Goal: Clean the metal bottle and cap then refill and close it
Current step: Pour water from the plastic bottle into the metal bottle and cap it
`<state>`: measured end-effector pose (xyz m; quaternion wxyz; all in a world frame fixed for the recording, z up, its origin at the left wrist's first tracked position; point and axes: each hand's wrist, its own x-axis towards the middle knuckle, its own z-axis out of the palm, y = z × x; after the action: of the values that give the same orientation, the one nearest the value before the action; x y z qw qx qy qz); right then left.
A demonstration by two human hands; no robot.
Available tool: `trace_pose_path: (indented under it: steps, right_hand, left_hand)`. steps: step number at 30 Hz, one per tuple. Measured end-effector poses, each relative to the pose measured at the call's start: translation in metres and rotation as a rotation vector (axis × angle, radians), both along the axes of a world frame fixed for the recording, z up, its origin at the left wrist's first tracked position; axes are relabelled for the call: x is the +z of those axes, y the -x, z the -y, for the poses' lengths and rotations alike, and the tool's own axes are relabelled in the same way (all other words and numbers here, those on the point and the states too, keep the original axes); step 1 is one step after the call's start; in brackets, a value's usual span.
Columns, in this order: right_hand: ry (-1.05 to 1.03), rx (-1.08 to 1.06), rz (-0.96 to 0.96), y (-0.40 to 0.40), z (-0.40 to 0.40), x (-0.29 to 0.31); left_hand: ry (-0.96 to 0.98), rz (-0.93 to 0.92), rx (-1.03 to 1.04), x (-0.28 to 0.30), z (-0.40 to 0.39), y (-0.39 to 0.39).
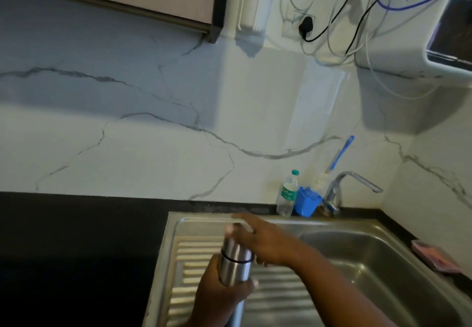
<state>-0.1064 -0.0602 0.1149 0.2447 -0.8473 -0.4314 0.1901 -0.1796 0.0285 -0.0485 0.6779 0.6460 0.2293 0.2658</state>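
The left hand [219,298] grips the upright silver metal bottle [235,268] low over the ribbed steel drainboard [281,298], while the right hand [260,242] clasps its cap [236,246] from above.

Metal bottle [233,266]: slim steel cylinder, brushed silver, held upright with a slight tilt above the ribbed drainboard of the sink [286,298]. Cap [236,246] is seated on top, same steel, set off from the body by a thin dark ring. Lower body is gripped by the left hand [222,293]; cap top is covered by the right hand [258,240]. Upper part is blurred.
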Motion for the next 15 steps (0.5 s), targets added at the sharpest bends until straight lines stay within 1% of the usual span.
trace_pose_path:
  steps: [1,2,4,5,7,11,13,15]
  right_hand:
    - [-0.067,0.0,-0.076,-0.02,0.006,0.001]
    - [-0.129,-0.025,-0.097,-0.044,0.011,-0.003]
    - [-0.24,-0.083,-0.073,-0.091,0.02,-0.02]
    - [-0.264,-0.098,-0.062,-0.114,0.026,-0.032]
    - [-0.217,-0.111,-0.076,-0.153,0.039,-0.056]
    - [-0.097,-0.1,-0.132,-0.213,0.062,-0.096]
    - [-0.064,-0.081,-0.104,-0.236,0.065,-0.107]
    - [-0.027,-0.039,-0.006,-0.252,0.065,-0.115]
  left_hand:
    - [0.019,-0.009,0.027,0.002,-0.005,-0.015]
    - [0.041,-0.011,0.061,0.006,-0.009,-0.031]
    - [0.1,0.006,0.15,0.016,-0.016,-0.064]
    - [0.123,0.026,0.206,0.023,-0.02,-0.082]
    - [0.137,0.064,0.289,0.034,-0.027,-0.119]
    - [0.125,0.069,0.332,0.048,-0.036,-0.188]
    - [0.106,0.054,0.347,0.05,-0.034,-0.214]
    - [0.075,0.026,0.36,0.046,-0.032,-0.235]
